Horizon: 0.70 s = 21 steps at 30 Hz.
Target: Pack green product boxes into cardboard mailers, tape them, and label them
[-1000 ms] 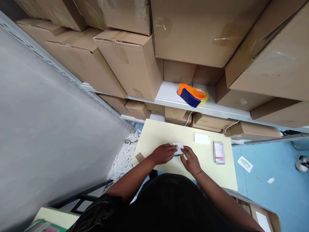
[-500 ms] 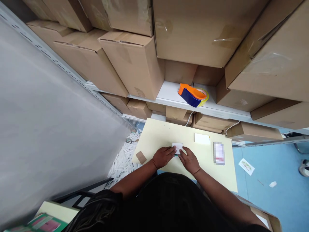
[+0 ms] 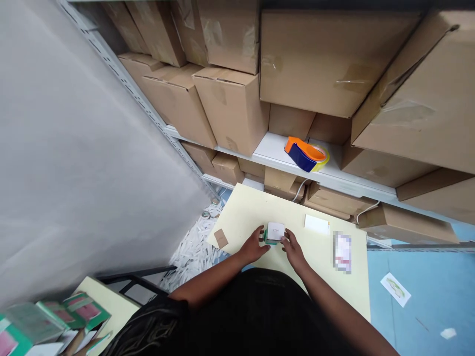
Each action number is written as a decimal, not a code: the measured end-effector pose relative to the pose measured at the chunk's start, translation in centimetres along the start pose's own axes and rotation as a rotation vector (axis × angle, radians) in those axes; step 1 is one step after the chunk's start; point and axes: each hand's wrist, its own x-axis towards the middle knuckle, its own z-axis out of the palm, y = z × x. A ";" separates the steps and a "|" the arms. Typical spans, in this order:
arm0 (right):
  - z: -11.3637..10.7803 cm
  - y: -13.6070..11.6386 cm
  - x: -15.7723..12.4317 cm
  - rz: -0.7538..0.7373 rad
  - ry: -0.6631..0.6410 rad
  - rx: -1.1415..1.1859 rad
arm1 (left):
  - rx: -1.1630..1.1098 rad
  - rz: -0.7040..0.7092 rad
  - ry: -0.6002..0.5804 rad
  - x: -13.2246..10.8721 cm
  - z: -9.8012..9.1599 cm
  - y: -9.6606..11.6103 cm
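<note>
A small box (image 3: 275,231) with a white top and green sides rests on the pale yellow table in front of me. Faint dark print marks its top. My left hand (image 3: 255,246) is at the box's left side, thumb and fingers spread apart around a green edge. On the opposite side, my right hand (image 3: 294,249) has curled fingers against the box's right edge, one fingertip on the white top. Its underside is hidden.
A white flat box (image 3: 316,224) and a blurred-out item (image 3: 342,252) lie to the right on the table (image 3: 245,207). At left is a brown cardboard piece (image 3: 220,239). A tape dispenser (image 3: 306,154) sits on the shelf among cartons (image 3: 230,106). Green boxes (image 3: 87,310) stand lower left.
My hands have drawn apart from the white top to the box's two sides, so its print and green sides show. The camera view has shifted, bringing more green boxes into sight at lower left.
</note>
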 end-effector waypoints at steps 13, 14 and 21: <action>2.1 1.3 1.4 -0.292 -0.119 -0.050 | -0.113 0.053 -0.169 1.8 -1.4 -2.5; 2.9 1.2 2.0 -0.289 -0.107 -0.053 | -0.118 0.054 -0.162 2.3 -2.2 -2.7; 10.2 -1.9 9.1 -0.225 -0.050 -0.135 | -0.060 0.074 -0.096 8.8 -10.0 -3.4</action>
